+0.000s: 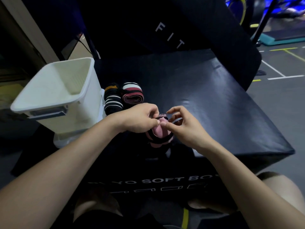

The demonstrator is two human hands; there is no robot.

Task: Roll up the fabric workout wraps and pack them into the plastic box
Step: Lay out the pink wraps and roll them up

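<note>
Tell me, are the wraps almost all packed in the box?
Not yet. Two rolled wraps, a black one and a red one, sit beside the box, not in it. Both hands, left and right, are rolling a pink wrap. All three must go in; the box looks empty.

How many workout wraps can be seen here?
3: a black striped roll and a maroon roll beside the plastic box, and a pink wrap in both hands. The box's interior appears empty.
</note>
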